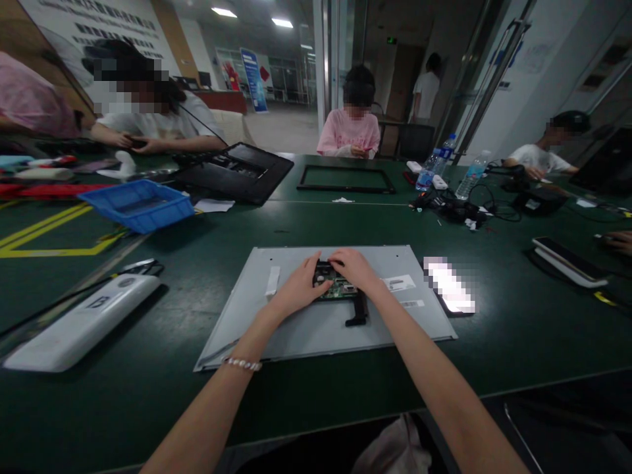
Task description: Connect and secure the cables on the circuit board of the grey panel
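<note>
A grey metal display panel (306, 332) lies on the green table, its back facing up. On it rests a green circuit board (338, 289) with black plastic parts around it. A black bracket (359, 311) sticks out from the board's near right corner. My left hand (301, 283) grips the board's left side, thumb on its face and fingers at the far edge. With bent fingers, my right hand (356, 268) holds the board's far right edge; its fingertips are partly hidden. A bracelet (241, 363) circles my left wrist.
Right of the panel lies a lit phone (449, 284); a long white device (83, 322) is at left. Farther back are a blue bin (141, 207), black monitor housing (237, 172), black frame (345, 189), bottles (473, 174) and tangled cables (451, 205). Several people sit around the table.
</note>
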`<state>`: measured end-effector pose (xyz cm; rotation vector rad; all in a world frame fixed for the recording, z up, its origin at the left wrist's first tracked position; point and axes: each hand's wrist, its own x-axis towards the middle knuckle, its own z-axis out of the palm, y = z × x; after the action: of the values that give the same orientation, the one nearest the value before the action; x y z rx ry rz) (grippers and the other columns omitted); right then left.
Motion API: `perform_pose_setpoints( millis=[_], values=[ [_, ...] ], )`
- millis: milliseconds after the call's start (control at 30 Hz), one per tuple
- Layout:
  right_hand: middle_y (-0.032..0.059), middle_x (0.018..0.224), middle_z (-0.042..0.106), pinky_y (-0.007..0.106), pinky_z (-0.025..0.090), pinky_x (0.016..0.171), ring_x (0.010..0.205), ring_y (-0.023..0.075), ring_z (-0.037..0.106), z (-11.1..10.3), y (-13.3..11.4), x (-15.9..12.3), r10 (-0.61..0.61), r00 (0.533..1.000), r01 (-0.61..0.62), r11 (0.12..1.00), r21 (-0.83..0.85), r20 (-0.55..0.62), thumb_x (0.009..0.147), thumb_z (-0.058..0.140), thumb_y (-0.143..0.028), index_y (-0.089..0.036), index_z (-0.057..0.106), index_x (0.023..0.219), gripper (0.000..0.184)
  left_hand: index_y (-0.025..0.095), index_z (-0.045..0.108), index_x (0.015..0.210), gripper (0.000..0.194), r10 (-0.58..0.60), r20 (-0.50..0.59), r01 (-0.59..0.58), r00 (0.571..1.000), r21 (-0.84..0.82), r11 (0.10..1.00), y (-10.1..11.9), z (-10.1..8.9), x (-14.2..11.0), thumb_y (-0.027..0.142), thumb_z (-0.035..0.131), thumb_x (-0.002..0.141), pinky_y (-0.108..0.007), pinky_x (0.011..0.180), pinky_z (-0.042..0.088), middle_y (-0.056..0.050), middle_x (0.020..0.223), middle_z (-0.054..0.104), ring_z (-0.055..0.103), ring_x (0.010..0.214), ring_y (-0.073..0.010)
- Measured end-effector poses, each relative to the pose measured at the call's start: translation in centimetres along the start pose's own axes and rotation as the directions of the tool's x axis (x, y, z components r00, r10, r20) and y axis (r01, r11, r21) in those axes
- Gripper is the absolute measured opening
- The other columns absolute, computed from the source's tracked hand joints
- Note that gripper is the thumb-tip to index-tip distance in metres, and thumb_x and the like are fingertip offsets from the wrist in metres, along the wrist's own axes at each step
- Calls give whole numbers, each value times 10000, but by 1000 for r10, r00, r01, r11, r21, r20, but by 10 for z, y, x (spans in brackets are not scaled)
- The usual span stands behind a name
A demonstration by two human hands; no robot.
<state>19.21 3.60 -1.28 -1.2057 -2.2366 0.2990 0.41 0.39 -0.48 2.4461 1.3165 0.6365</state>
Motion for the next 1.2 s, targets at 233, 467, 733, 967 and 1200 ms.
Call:
perform_pose_setpoints(
  millis=[233,467,733,967,1200],
  values=[
    [58,1015,659,268,392,880,973,159,561,1,3,-1,5,999,-4,999,41,-37,896,485,-217,-186,687,959,214,135,219,1421,702,11,17,-10,1000,-11,1000,3,-1,1,449,471,847,-418,1053,318,-161,1409,368,381,1281,-288],
    [48,984,680,258,412,846,932,150,585,6,7,0,50,996,-40,991,126,-75,902,486,-259,-192,709,893,234,140,203,1426,707,-9,33,9,999,-3,1000,4,-2,1,451,466,848,-402,1049,320,-152,1403,371,388,1276,-281],
    [44,985,691,275,427,864,933,158,607,12,13,2,67,993,-50,984,171,-93,840,568,-193,-204,717,926,172,117,212,1424,712,-9,42,8,999,25,1000,7,-4,1,469,449,852,-404,1065,295,-169,1410,360,368,1292,-287],
    [39,969,696,270,427,867,924,155,610,9,10,0,56,992,-35,983,178,-112,845,559,-190,-206,715,928,177,145,208,1427,693,-16,46,15,999,21,1000,8,-6,1,454,447,854,-423,1061,302,-163,1419,355,373,1292,-292],
    [41,954,697,265,429,851,912,154,614,8,10,-1,43,991,-19,983,185,-127,850,550,-204,-205,714,940,186,155,211,1428,695,-2,33,2,999,2,1000,7,-5,1,457,461,854,-432,1057,309,-159,1416,364,384,1282,-297]
  ],
)
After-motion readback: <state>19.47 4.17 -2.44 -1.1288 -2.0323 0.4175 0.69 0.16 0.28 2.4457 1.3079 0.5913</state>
